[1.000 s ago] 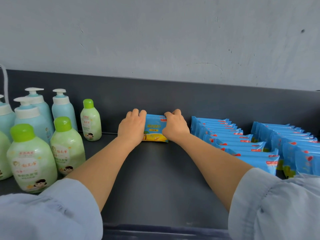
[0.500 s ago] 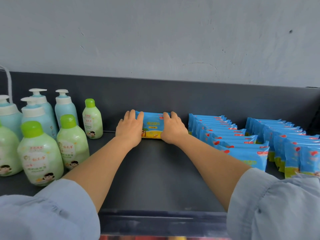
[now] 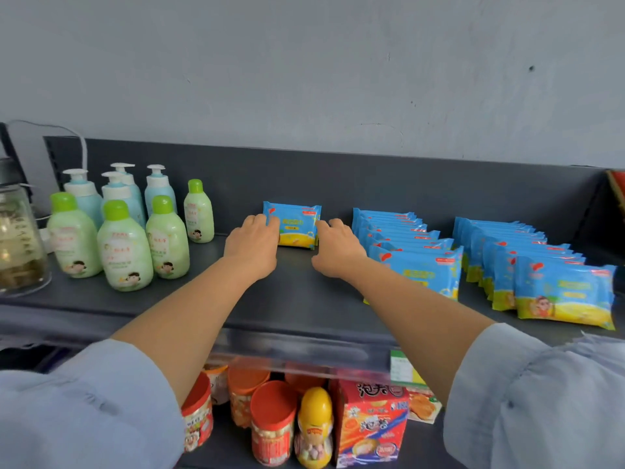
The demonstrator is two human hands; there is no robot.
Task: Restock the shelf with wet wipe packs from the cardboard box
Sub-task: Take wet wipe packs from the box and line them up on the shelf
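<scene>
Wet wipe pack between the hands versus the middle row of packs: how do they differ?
The wet wipe pack stands alone at the back; the middle row holds many packs, front to back. The left hand and right hand flank the single pack; no hand holds the row. Both stand upright in blue-and-yellow wrappers.

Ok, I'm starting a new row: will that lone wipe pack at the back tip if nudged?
Probably: the wet wipe pack stands on edge with no neighbour bracing it, unlike the packed rows. Its glossy soft wrapper likely slides and flexes.
</scene>
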